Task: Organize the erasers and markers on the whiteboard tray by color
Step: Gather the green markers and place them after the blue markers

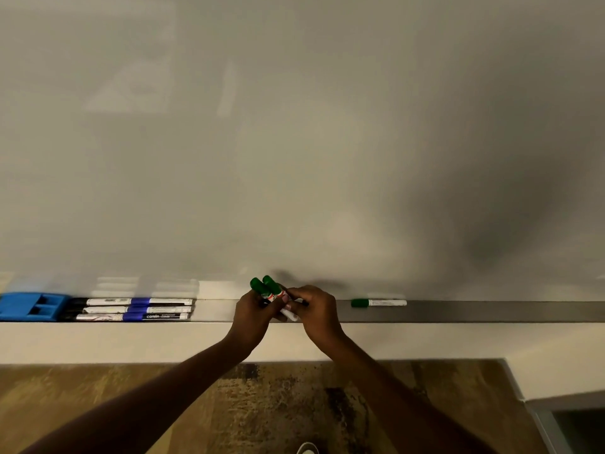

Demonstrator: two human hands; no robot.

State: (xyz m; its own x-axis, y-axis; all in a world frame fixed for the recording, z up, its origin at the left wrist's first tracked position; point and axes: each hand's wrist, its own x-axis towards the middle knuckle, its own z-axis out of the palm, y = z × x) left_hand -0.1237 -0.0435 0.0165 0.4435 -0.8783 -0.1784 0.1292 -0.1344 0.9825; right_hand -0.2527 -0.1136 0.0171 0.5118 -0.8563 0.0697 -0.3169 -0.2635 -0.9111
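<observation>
While our left hand [252, 312] is gripping two green markers [270, 288] over the tray [491, 311], our right hand [317, 311] is pinching their barrels (caps up); we are thinking: lay them flat beside the lone marker [378, 303].

1. Both bare forearms reach from near toward far, converging at centre.
2. The left hand [253, 314] curls round two green markers [265, 286].
3. The right hand [316, 311], just beside it, pinches their lower barrels.
</observation>
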